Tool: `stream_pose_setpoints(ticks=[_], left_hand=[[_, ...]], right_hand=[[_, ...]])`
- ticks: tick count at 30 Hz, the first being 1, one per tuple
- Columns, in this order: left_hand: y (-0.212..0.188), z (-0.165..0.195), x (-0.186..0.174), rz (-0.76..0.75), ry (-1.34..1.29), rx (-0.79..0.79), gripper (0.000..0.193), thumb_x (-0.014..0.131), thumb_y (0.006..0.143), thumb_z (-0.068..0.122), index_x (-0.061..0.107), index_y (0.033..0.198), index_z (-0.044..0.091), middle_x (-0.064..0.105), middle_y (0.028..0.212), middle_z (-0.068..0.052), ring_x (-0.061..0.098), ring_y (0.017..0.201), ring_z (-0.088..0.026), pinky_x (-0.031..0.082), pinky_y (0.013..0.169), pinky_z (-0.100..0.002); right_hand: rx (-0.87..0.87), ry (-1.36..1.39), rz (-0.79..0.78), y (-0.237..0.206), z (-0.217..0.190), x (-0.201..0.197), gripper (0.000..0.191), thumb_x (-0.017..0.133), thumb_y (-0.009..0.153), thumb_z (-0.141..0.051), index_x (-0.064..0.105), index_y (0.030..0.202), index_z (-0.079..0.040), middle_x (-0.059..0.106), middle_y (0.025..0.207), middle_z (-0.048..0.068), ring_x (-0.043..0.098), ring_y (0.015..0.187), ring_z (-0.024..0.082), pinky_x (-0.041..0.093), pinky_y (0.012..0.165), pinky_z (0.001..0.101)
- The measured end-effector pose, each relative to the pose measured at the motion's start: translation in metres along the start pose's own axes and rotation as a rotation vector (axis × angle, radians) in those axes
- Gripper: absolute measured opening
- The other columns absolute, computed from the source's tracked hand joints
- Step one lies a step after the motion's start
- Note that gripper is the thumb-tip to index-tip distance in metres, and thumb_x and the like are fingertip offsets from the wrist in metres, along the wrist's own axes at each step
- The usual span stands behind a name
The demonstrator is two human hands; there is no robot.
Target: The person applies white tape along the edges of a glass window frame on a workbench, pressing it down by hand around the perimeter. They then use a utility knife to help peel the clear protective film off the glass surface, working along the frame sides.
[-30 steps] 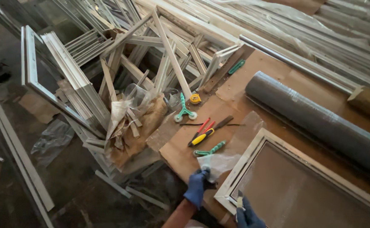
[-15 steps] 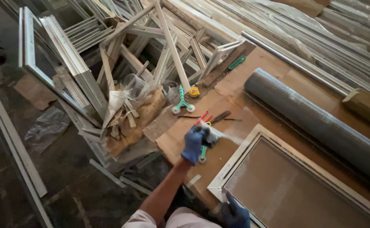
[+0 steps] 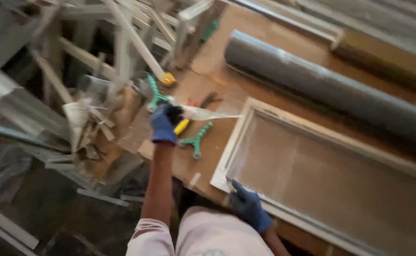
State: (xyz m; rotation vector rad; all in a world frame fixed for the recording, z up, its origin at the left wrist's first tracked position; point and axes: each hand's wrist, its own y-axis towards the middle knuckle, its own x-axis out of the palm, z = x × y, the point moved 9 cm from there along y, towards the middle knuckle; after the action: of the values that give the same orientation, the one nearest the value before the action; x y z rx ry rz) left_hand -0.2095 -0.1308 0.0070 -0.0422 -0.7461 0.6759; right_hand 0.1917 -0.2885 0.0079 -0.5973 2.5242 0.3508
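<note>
The person's left hand (image 3: pixel 165 124), in a blue glove, is stretched out over the brown board surface (image 3: pixel 203 80) and is closed around a crumpled strip of clear plastic film (image 3: pixel 208 114), which trails from the fist towards the near left corner of the white-framed rectangular mesh screen (image 3: pixel 331 175). The right hand (image 3: pixel 248 208), also gloved in blue, rests on the near edge of that screen frame close to the same corner; its fingers are curled at the frame, but the blur hides whether they pinch anything.

Just beside the left hand, on the side away from the screen, lies a green plastic-handled tool (image 3: pixel 156 95). Directly under the fist a yellow-handled tool (image 3: pixel 182 126) pokes out, and between it and the screen corner lies a second green plastic tool (image 3: pixel 197 141), flat on the board. Beyond the first green tool sits a small yellow round object (image 3: pixel 167 79).

The screen's mesh panel looks dull and brownish with a pale, smooth frame. On the far side of the screen lies a long grey roll of mesh (image 3: pixel 331 87), matte and cylindrical. Left of the surface, well away from the screen, a heap of pale window frames and wooden slats (image 3: pixel 75 71) lies jumbled over a dark floor (image 3: pixel 23 199).
</note>
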Motion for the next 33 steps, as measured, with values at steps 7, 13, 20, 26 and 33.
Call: stream_pose_setpoints(ticks=[7, 13, 20, 26, 33], left_hand=[[-0.085, 0.017, -0.061, 0.335, 0.225, 0.334, 0.009, 0.053, 0.1, 0.01, 0.062, 0.099, 0.008, 0.073, 0.089, -0.011, 0.071, 0.07, -0.02, 0.057, 0.059, -0.033], [-0.178, -0.008, 0.046, -0.028, 0.613, 0.519, 0.01, 0.057, 0.108, 0.002, 0.065, 0.108, 0.007, 0.066, 0.091, -0.007, 0.061, 0.078, -0.016, 0.052, 0.07, -0.03], [-0.187, -0.108, 0.135, -0.732, 1.473, 0.25, 0.022, 0.07, 0.094, 0.031, 0.077, 0.1, 0.011, 0.075, 0.099, -0.012, 0.071, 0.095, -0.031, 0.056, 0.081, -0.043], [-0.149, -0.162, 0.156, -0.874, 1.582, 0.705, 0.041, 0.066, 0.093, 0.033, 0.066, 0.126, 0.008, 0.063, 0.138, -0.015, 0.054, 0.133, -0.04, 0.045, 0.111, -0.047], [-0.13, -0.194, 0.151, -0.85, 1.613, 0.787, 0.063, 0.063, 0.097, 0.038, 0.051, 0.15, 0.007, 0.041, 0.161, -0.018, 0.045, 0.141, -0.044, 0.037, 0.112, -0.054]], right_hand=[[-0.198, 0.049, 0.01, 0.006, -0.012, -0.006, 0.076, 0.079, 0.082, -0.019, 0.045, 0.147, 0.001, 0.075, 0.08, 0.013, 0.072, 0.067, 0.032, 0.055, 0.063, 0.0403], [0.006, 0.033, -0.051, 0.01, -0.012, -0.014, 0.073, 0.082, 0.078, -0.015, 0.054, 0.144, -0.005, 0.073, 0.083, 0.016, 0.072, 0.07, 0.03, 0.058, 0.067, 0.0388], [-0.182, 0.146, -0.002, 0.025, -0.037, -0.029, 0.062, 0.072, 0.089, -0.006, 0.052, 0.148, -0.004, 0.072, 0.113, 0.025, 0.074, 0.086, 0.028, 0.059, 0.075, 0.037], [0.031, 0.078, -0.065, 0.028, -0.011, -0.018, 0.054, 0.073, 0.087, -0.008, 0.062, 0.14, -0.005, 0.068, 0.086, 0.024, 0.064, 0.065, 0.033, 0.055, 0.065, 0.0401], [-0.04, 0.073, 0.054, 0.029, -0.027, -0.037, 0.051, 0.076, 0.084, -0.013, 0.066, 0.133, -0.004, 0.071, 0.084, 0.021, 0.071, 0.071, 0.034, 0.056, 0.067, 0.0403]])
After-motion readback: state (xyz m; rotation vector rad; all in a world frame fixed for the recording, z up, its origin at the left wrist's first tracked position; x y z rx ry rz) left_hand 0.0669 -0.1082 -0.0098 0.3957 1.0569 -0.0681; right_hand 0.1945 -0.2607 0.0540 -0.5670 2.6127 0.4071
